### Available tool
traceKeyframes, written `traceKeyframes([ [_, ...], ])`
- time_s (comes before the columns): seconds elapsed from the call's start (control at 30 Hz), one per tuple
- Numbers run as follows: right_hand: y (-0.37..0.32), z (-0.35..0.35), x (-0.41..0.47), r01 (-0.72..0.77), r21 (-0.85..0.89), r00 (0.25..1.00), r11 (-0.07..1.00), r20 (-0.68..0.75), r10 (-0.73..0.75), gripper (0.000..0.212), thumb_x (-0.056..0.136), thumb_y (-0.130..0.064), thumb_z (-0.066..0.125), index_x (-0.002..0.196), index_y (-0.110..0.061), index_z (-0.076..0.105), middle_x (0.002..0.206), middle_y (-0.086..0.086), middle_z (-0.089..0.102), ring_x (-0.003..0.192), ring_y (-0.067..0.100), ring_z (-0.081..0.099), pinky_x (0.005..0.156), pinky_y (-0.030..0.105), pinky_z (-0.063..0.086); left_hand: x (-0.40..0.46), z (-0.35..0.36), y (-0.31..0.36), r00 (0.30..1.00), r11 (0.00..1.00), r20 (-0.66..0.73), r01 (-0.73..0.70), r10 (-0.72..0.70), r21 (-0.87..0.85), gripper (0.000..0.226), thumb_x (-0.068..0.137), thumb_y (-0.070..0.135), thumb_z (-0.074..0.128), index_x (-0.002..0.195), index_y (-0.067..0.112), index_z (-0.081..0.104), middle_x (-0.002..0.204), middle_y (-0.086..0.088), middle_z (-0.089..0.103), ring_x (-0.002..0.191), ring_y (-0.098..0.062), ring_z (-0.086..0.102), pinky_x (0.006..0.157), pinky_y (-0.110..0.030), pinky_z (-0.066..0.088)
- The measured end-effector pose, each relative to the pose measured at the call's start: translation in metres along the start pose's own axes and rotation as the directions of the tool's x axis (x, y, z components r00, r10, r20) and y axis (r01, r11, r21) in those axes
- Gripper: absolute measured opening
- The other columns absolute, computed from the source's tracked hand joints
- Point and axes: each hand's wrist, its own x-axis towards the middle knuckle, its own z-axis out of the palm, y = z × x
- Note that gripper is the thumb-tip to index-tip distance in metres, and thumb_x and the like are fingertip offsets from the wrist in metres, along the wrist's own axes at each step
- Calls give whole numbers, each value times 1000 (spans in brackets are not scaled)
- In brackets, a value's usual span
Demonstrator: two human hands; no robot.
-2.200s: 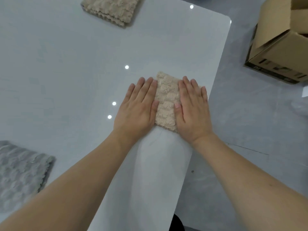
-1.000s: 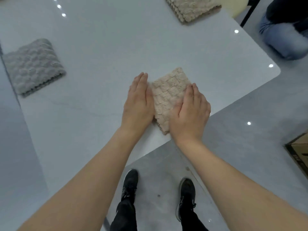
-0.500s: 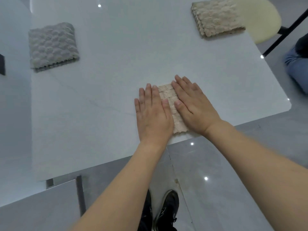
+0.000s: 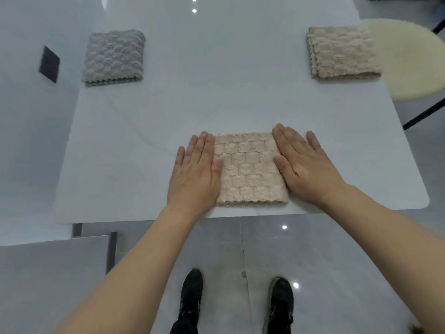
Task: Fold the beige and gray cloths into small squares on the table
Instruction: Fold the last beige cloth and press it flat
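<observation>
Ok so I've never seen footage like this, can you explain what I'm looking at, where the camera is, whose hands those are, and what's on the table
The camera sits on a person's head and looks forward and down, so the arms reaching in from the bottom are that person's own, and the black shoes on the floor are theirs too. No robot is involved.

The left hand and right hand lie flat with straight fingers on either side of a folded beige cloth near the front edge of the white table. They press it; nothing is gripped.

Further back lie a folded gray cloth on the left and another folded beige cloth on the right. A cream round stool stands beside the table's right edge.
</observation>
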Motion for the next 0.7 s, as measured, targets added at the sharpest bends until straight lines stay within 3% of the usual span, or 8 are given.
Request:
traceKeyframes([
  [0.07, 2, -10, 12, 74, 137, 997, 988, 7, -76, 60, 100, -48, 10, 154, -21, 6, 161, -7, 5, 146, 1, -2, 119, 28, -9, 0, 1, 2, 999, 996, -25, 36, -38, -84, 56, 104, 40, 14, 155, 18, 8, 163, 4, 6, 149, -8, -3, 119, -28, -8],
  [0.13, -5, -19, 29, 187, 236, 980, 954, 19, -197, 55, 103, -40, 19, 154, -20, 12, 161, -6, 10, 146, 2, 3, 120, 27, -5, -6, 5, 8, 979, 959, -94, 155, -181, -237, 54, 105, 35, 18, 155, 13, 13, 163, 0, 11, 150, -11, 0, 118, -25, -8],
  [0.23, -19, -30, 53, 336, 288, 935, 897, 11, -354, 55, 103, -40, 21, 153, -19, 19, 160, -7, 15, 146, 1, 7, 121, 28, 0, -21, 10, 34, 883, 825, -164, 324, -440, -463, 54, 105, 34, 18, 155, 14, 14, 163, 1, 12, 149, -7, -3, 119, -26, -9],
  [0.37, -25, -39, 75, 448, 279, 875, 850, 58, -480, 55, 102, -41, 19, 153, -21, 19, 160, -8, 14, 146, 1, 7, 120, 26, 1, -33, 18, 82, 809, 796, -326, 261, -489, -546, 54, 103, 32, 19, 154, 15, 19, 162, 5, 15, 148, -3, -5, 121, -33, -7],
  [0.53, -23, -36, 91, 561, 277, 778, 780, 146, -611, 56, 100, -40, 20, 153, -21, 19, 160, -9, 13, 146, 2, 6, 119, 23, -1, -28, 27, 139, 546, 583, -365, 300, -754, -755, 55, 102, 32, 22, 154, 15, 21, 162, 5, 17, 149, -4, -1, 121, -32, -7],
  [0.7, -10, -32, 108, 670, 261, 653, 695, 238, -719, 57, 100, -39, 21, 153, -19, 17, 160, -7, 13, 147, 4, 6, 121, 32, 4, 2, 34, 166, 321, 426, -316, 373, -893, -824, 56, 101, 34, 21, 153, 13, 22, 162, 1, 19, 150, -9, 2, 120, -29, -9],
])
